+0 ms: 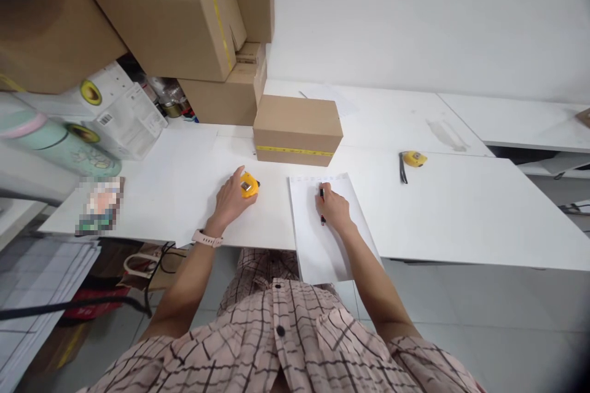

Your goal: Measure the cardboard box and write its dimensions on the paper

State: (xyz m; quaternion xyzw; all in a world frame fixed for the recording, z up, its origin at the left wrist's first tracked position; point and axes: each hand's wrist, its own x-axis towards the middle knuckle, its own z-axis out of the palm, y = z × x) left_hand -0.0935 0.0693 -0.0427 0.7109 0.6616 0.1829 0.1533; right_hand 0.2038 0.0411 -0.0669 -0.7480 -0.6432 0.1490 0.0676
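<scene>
My left hand rests on the white table with its fingers curled round a yellow tape measure. My right hand grips a dark pen with its tip on a white sheet of paper that overhangs the table's front edge. A small cardboard box with a yellow measuring tape stretched along its front face stands just beyond both hands.
A second yellow tape measure with a black strap lies to the right. Stacked cardboard boxes and white packages crowd the back left. A mint-green bottle lies at far left.
</scene>
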